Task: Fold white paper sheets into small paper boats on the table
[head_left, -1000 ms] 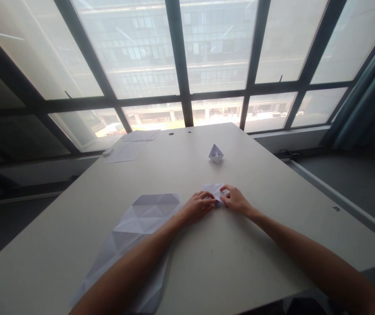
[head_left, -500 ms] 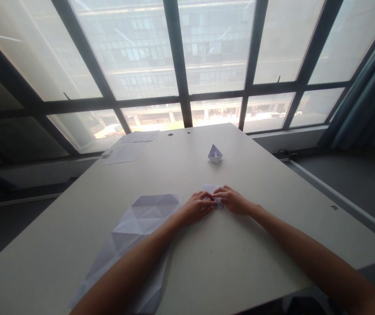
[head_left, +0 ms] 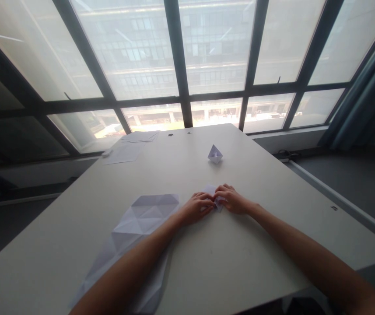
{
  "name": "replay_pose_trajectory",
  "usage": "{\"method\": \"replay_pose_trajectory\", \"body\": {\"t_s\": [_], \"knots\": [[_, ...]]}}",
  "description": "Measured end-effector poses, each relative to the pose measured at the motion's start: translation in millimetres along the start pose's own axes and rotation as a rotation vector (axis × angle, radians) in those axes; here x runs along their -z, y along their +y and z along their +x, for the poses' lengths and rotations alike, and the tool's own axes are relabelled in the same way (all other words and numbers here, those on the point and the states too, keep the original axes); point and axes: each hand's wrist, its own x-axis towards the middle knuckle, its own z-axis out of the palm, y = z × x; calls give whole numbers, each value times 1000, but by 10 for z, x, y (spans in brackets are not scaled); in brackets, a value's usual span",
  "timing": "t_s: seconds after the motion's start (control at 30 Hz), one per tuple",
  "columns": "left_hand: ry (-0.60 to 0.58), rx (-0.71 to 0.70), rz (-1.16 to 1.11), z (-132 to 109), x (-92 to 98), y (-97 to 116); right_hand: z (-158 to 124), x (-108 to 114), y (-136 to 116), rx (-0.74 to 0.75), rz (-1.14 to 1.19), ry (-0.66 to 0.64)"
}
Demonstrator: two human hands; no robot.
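My left hand (head_left: 197,208) and my right hand (head_left: 231,199) meet near the middle of a pale table (head_left: 226,262), pinching a small folded white paper (head_left: 211,189) between their fingertips. Much of that paper is hidden by my fingers, and one corner shows beyond them. Under my left forearm lies a large white sheet with many triangular creases (head_left: 141,223). A small finished-looking paper boat (head_left: 215,154) stands farther off, beyond my hands.
Loose white papers (head_left: 139,136) and a single sheet (head_left: 123,154) lie at the table's far left corner, with a small white object (head_left: 107,152) at the edge. Large dark-framed windows (head_left: 216,109) run behind the table, and a blue-grey curtain (head_left: 364,83) hangs at right.
My right hand has moved left and closed in towards my left hand, so the hands now nearly touch and cover more of the folded paper. The view has shifted slightly.
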Motion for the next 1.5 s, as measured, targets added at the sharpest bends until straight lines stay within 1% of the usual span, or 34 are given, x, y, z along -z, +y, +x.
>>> {"method": "replay_pose_trajectory", "body": {"t_s": [0.13,0.27,0.37,0.5,0.83,1.0,1.13,1.27,1.5], "knots": [[-4,2,-20,7,14,23,8,22,6,-15,22,27],[-8,-6,-26,13,27,38,-6,84,32,39,107,58],[-33,-13,-11,9,48,60,-30,149,37,74,184,55],[-82,-27,26,0,84,92,-48,197,28,80,237,26],[-183,-80,145,-7,139,124,-46,171,27,63,244,28],[-181,-80,154,-7,110,104,-37,129,47,32,237,40],[-189,-70,169,0,80,117,-39,111,69,34,244,38],[-127,-9,123,3,44,115,-43,88,82,17,233,43],[21,113,-125,12,-25,-3,-24,-30,59,-25,88,35]]}}
